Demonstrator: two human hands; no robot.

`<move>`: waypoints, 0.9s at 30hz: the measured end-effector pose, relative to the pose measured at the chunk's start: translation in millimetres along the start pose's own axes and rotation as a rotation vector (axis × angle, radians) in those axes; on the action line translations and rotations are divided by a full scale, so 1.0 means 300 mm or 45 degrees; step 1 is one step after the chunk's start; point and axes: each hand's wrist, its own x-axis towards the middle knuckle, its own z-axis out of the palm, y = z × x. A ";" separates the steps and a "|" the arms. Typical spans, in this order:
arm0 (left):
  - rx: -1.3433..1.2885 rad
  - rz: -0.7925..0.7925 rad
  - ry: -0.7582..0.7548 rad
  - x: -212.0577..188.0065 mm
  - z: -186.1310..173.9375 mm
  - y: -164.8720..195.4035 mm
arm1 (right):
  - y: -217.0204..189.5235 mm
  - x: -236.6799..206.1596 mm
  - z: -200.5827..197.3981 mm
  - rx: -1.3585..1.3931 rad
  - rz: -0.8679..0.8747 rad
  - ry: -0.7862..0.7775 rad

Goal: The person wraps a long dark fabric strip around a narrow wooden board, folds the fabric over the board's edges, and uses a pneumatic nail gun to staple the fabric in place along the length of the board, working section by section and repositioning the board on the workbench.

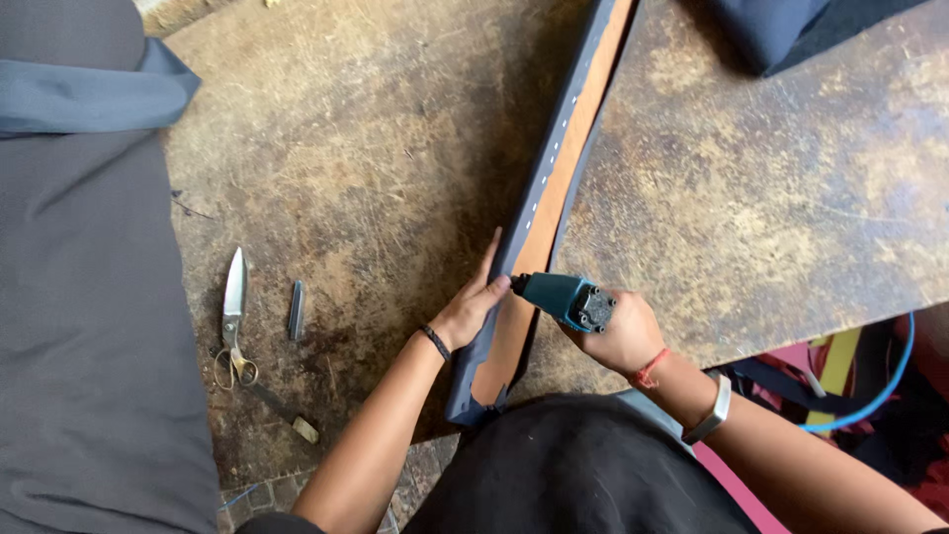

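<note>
A long narrow wooden strip (542, 222) wrapped in dark blue-grey fabric (550, 163) lies diagonally across the worn brown workbench (376, 148). A row of staples shows along the fabric edge. My left hand (473, 307) presses flat against the fabric at the near part of the strip. In my right hand (621, 334) is a teal staple gun (561, 297), its nose touching the strip right beside my left fingertips.
Grey fabric (84, 297) covers the left side of the bench. Scissors (234, 321) and a small metal staple strip (297, 310) lie beside it. A dark cushion (766, 30) sits at the far right corner. A blue hose (880, 391) hangs beyond the bench's right edge.
</note>
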 end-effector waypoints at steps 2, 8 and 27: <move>0.169 -0.180 0.017 -0.002 -0.006 0.050 | -0.019 0.025 -0.017 0.068 0.107 -0.055; 0.361 -0.106 0.098 -0.011 0.037 0.130 | -0.010 0.121 -0.114 -0.027 0.212 -0.146; 0.188 0.338 -0.030 -0.064 0.015 -0.036 | -0.088 -0.047 -0.042 -0.095 0.339 -0.257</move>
